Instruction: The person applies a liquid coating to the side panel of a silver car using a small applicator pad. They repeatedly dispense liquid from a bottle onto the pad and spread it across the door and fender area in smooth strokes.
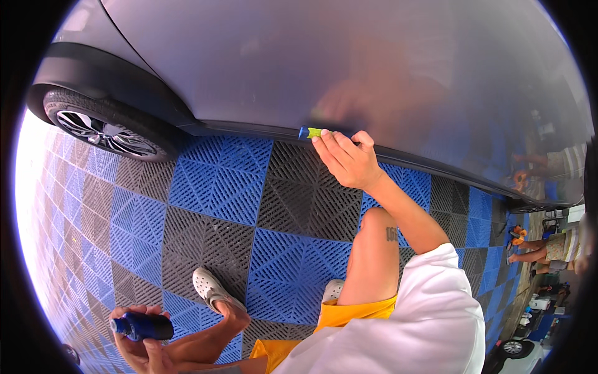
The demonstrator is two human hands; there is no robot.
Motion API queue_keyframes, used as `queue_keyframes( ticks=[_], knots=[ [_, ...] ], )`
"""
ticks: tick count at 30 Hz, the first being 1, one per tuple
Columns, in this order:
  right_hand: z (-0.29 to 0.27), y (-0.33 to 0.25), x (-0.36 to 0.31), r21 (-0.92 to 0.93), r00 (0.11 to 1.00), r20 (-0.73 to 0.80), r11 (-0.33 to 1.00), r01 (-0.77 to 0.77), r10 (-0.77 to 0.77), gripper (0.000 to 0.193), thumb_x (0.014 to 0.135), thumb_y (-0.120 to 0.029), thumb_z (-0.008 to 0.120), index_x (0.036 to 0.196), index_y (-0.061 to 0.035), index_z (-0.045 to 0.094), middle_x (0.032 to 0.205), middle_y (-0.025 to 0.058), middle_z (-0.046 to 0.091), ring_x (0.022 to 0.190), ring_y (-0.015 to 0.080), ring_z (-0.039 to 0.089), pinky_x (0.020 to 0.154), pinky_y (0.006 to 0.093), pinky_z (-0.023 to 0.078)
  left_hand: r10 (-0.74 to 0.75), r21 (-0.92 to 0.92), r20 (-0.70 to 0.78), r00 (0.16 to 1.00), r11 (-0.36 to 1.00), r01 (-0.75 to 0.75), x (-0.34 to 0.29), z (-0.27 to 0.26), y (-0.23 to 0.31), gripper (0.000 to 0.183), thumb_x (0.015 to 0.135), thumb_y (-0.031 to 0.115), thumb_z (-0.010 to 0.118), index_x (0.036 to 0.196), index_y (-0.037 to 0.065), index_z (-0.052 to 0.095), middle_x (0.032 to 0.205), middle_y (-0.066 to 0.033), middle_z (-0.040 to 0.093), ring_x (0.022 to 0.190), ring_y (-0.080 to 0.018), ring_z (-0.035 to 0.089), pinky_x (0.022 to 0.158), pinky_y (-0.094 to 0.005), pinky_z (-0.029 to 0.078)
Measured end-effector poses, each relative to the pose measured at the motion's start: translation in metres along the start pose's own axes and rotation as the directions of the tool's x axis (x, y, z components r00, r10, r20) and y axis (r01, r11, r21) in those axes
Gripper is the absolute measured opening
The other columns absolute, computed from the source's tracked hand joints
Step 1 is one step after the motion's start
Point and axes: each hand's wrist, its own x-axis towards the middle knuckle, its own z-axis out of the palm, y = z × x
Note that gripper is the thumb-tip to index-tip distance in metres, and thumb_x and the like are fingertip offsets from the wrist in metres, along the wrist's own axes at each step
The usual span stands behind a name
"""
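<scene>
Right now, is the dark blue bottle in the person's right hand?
No, the left hand holds the dark blue bottle at lower left.

Glossy metal car door (268,68); smooth plastic bottle (159,327); ribbed plastic floor tiles (299,274)

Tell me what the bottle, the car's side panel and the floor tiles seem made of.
Bottle: dark blue, smooth, glossy; likely plastic, though glass is possible.
Side panel: probably painted metal, glossy, since it gives blurred reflections.
Floor tiles: likely moulded plastic, fairly matte, judging by the repeated slotted ribs.
</scene>
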Motion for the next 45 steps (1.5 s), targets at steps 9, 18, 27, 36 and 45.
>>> queue_keyframes(
  ticks=[9,18,27,36,45],
  knots=[
    [-0.009,0.028,0.029,-0.087,0.993,-0.115,0.996,-0.034,0.024,0.025,0.083,-0.013,0.079,0.108,-0.0077,0.081,0.114,0.0051,0.076,0.094,0.0144,0.066,0.079,0.0345,0.034,0.0,0.067,0.036,0.999,0.998,-0.002,0.002,0.005,-0.008,0.076,0.103,0.03,0.071,0.158,-0.006,0.032,0.14,-0.0222,0.054,0.125,-0.0355,0.064,0.101,-0.0497,0.06],
    [-0.03,0.053,0.01,-0.133,0.993,-0.097,0.99,0.053,-0.066,0.025,0.082,-0.013,0.078,0.106,-0.0062,0.081,0.113,0.0052,0.078,0.091,0.0149,0.07,0.075,0.0329,0.037,-0.13,0.117,-0.068,0.989,0.984,0.137,0.004,0.004,0.004,0.053,0.101,0.016,0.07,0.142,-0.01,0.048,0.136,-0.0336,0.058,0.122,-0.0494,0.062,0.105,-0.0639,0.054],
    [-0.017,0.041,-0.05,-0.039,0.981,0.03,0.981,0.191,-0.19,0.025,0.084,-0.012,0.076,0.107,-0.0016,0.08,0.11,0.009,0.076,0.088,0.0167,0.067,0.071,0.0306,0.038,0.069,0.275,-0.001,0.998,0.959,-0.066,-0.003,-0.009,-0.005,0.063,0.109,0.04,0.057,0.147,-0.007,0.042,0.137,-0.0331,0.056,0.119,-0.0532,0.064,0.104,-0.0703,0.053],
    [-0.057,0.082,-0.068,-0.084,0.997,0.05,0.995,0.059,-0.055,0.031,0.078,-0.011,0.081,0.109,-0.0064,0.081,0.114,0.0062,0.077,0.091,0.0166,0.069,0.072,0.0322,0.038,0.111,0.241,-0.031,0.993,0.965,-0.1,-0.004,-0.017,-0.015,0.068,0.108,0.043,0.061,0.149,-0.006,0.04,0.139,-0.0314,0.056,0.12,-0.0529,0.064,0.103,-0.0696,0.055],
    [-0.087,0.106,-0.06,-0.261,0.995,-0.09,0.964,-0.06,0.037,0.028,0.082,-0.011,0.081,0.11,-0.01,0.081,0.114,0.0067,0.078,0.094,0.016,0.07,0.083,0.032,0.035,0.1,0.277,-0.029,0.995,0.957,-0.088,-0.002,-0.004,-0.013,0.067,0.107,0.043,0.061,0.149,-0.006,0.04,0.139,-0.0308,0.056,0.121,-0.0514,0.064,0.105,-0.0678,0.054]
  ],
)
